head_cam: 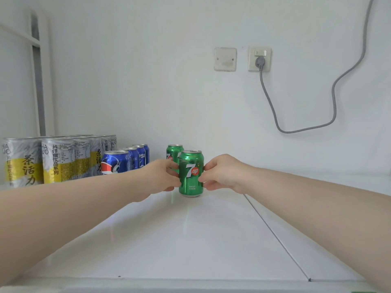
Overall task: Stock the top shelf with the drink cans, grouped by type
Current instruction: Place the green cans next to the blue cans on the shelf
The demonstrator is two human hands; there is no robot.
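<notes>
Two hands steady a green can on the white shelf.
Left hand and right hand pinch the upright green can from opposite sides, fingers curled, just ahead of a second green can.

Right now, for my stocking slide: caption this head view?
Left hand and right hand grip the front 7up can on the shelf; rear 7up can behind, Pepsi cans and tea cans leftward.

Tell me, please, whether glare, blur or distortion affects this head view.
Head view: soft light, faint shadows; the glossy shelf mirrors a green streak below the front 7up can; the wide lens stretches the forearms near the lower corners; labels read sharp.
</notes>
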